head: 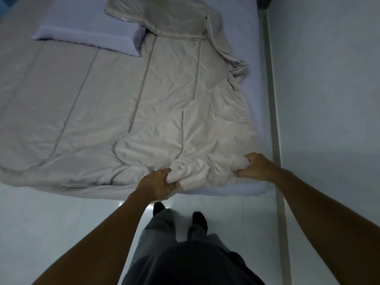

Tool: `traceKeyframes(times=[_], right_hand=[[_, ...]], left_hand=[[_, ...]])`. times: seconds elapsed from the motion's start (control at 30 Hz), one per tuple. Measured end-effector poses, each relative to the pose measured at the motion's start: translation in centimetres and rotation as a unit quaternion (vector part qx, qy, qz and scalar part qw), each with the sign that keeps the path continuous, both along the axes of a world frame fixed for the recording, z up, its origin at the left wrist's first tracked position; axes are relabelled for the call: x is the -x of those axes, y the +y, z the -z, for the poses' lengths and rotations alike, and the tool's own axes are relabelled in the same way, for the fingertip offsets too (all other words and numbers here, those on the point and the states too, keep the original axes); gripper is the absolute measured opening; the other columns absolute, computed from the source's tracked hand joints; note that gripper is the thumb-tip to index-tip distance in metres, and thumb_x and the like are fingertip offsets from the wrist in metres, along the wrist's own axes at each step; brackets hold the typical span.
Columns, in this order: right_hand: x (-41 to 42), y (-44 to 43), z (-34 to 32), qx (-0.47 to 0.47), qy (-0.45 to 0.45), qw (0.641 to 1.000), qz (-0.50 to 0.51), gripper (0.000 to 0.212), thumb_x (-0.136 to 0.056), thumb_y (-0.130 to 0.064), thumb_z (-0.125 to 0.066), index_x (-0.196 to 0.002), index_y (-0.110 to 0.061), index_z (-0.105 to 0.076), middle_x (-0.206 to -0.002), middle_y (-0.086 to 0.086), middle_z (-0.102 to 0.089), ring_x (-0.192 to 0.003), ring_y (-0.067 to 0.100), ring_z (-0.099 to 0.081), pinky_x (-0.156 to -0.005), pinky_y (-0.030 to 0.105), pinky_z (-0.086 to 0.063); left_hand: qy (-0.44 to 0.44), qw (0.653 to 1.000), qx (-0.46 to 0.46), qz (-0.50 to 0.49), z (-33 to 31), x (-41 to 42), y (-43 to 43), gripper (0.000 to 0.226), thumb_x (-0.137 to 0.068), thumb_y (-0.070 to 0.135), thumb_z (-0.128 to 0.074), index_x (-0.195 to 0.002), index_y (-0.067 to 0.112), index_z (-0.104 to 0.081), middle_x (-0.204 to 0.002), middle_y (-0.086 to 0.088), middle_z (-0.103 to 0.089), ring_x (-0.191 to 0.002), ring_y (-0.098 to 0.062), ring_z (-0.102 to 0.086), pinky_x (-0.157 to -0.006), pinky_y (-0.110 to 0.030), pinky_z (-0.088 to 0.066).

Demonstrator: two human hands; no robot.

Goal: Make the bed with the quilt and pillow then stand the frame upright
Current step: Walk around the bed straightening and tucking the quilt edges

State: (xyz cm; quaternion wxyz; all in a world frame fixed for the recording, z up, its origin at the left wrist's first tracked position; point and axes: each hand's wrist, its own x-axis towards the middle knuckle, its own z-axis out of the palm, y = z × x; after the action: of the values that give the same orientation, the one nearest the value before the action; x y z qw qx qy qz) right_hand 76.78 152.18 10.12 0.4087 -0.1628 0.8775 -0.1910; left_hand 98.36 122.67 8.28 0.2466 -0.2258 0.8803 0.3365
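I stand at the foot of the bed [255, 188]. My left hand [158, 185] and right hand [254, 166] are each closed on a bunch of the quilt [127, 103] at its near edge, set apart so a pull should spread it evenly. Its far right corner lies folded back beside the pillow [90, 36]. No frame is visible.
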Motion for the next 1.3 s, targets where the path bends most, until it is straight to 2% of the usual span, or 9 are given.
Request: traceKeyframes(times=[0.13, 0.23, 0.4, 0.53, 0.67, 0.8, 0.93, 1.07, 1.3], right_hand=[[-4.6, 5.5, -0.3, -0.110, -0.059, 0.992, 0.017, 0.117, -0.045, -0.069, -0.085, -0.144, -0.018, -0.050, -0.138, -0.001, -0.057, -0.117, 0.021, -0.058, -0.099, 0.034, -0.049], [-8.0, 8.0, 0.2, -0.111, -0.062, 0.991, 0.041, 0.118, -0.041, -0.072, -0.083, -0.141, -0.018, -0.054, -0.133, 0.002, -0.063, -0.112, 0.021, -0.061, -0.096, 0.032, -0.051], [-14.7, 9.9, 1.6, -0.071, -0.013, 0.995, 0.068, 0.087, -0.065, -0.063, -0.083, -0.137, -0.022, -0.057, -0.128, 0.000, -0.064, -0.113, 0.022, -0.062, -0.103, 0.038, -0.049], [-19.1, 11.5, 2.2, -0.086, 0.077, 0.993, -0.025, 0.053, -0.074, -0.038, -0.083, -0.117, -0.013, -0.067, -0.116, 0.008, -0.065, -0.106, 0.030, -0.064, -0.092, 0.040, -0.054], [-23.5, 13.0, 1.7, -0.221, 0.080, 0.967, -0.101, 0.033, -0.082, -0.023, -0.069, -0.114, -0.015, -0.068, -0.120, 0.009, -0.060, -0.111, 0.031, -0.063, -0.092, 0.039, -0.054], [-26.3, 15.6, 1.2, -0.292, 0.035, 0.955, -0.049, 0.021, -0.090, -0.021, -0.054, -0.106, -0.014, -0.066, -0.106, 0.005, -0.069, -0.099, 0.028, -0.069, -0.086, 0.037, -0.054], [-26.7, 18.2, -0.2, -0.266, 0.071, 0.961, 0.007, 0.024, -0.088, -0.020, -0.053, -0.105, -0.019, -0.070, -0.105, 0.004, -0.071, -0.094, 0.026, -0.069, -0.084, 0.036, -0.055], [-25.1, 19.7, -2.3, -0.197, 0.085, 0.975, 0.064, 0.024, -0.089, -0.029, -0.056, -0.110, -0.029, -0.068, -0.117, -0.002, -0.069, -0.106, 0.024, -0.066, -0.094, 0.039, -0.053], [-19.1, 20.9, -3.0, -0.116, 0.133, 0.977, 0.122, 0.022, -0.091, -0.033, -0.055, -0.108, -0.032, -0.069, -0.116, -0.004, -0.069, -0.106, 0.024, -0.065, -0.093, 0.038, -0.053]], left_hand=[[0.040, 0.997, -0.031, 0.055, 0.9, -3.3, 3.9, 0.060, -0.070, 0.068, -0.059, -0.105, 0.020, -0.068, -0.100, 0.000, -0.073, -0.092, -0.020, -0.069, -0.079, -0.029, -0.052], [0.012, 0.994, -0.032, 0.107, 1.6, -4.8, 5.5, 0.044, -0.083, 0.057, -0.066, -0.111, 0.023, -0.058, -0.098, 0.001, -0.071, -0.090, -0.019, -0.066, -0.073, -0.027, -0.047], [-0.010, 0.985, -0.014, 0.174, 3.0, -7.9, 7.7, 0.057, -0.090, 0.056, -0.059, -0.141, 0.035, -0.046, -0.111, -0.011, -0.071, -0.103, -0.032, -0.065, -0.087, -0.035, -0.050], [-0.037, 0.983, -0.039, 0.175, 4.4, -12.3, 8.7, 0.059, -0.089, 0.061, -0.053, -0.142, 0.037, -0.047, -0.126, -0.009, -0.067, -0.114, -0.030, -0.063, -0.099, -0.038, -0.049], [-0.055, 0.980, -0.069, 0.179, 3.9, -14.9, 10.4, 0.036, -0.098, 0.047, -0.051, -0.126, 0.030, -0.065, -0.133, 0.004, -0.064, -0.120, -0.020, -0.060, -0.106, -0.033, -0.042], [-0.052, 0.982, -0.048, 0.177, 2.8, -14.0, 12.4, 0.064, -0.078, 0.080, -0.035, -0.118, 0.040, -0.064, -0.125, 0.005, -0.066, -0.109, -0.018, -0.062, -0.101, -0.041, -0.048], [-0.025, 0.977, -0.035, 0.207, 0.8, -11.1, 15.0, 0.043, -0.095, 0.060, -0.045, -0.122, 0.032, -0.062, -0.122, 0.001, -0.067, -0.111, -0.021, -0.061, -0.098, -0.039, -0.049], [-0.001, 0.976, -0.057, 0.212, -1.0, -7.6, 17.4, 0.037, -0.096, 0.052, -0.050, -0.122, 0.029, -0.063, -0.120, -0.001, -0.068, -0.107, -0.021, -0.063, -0.094, -0.034, -0.049], [0.021, 0.977, -0.126, 0.171, -3.1, -0.1, 22.5, 0.034, -0.098, 0.042, -0.053, -0.123, 0.022, -0.065, -0.117, 0.005, -0.061, -0.106, -0.016, -0.059, -0.094, -0.026, -0.044]])
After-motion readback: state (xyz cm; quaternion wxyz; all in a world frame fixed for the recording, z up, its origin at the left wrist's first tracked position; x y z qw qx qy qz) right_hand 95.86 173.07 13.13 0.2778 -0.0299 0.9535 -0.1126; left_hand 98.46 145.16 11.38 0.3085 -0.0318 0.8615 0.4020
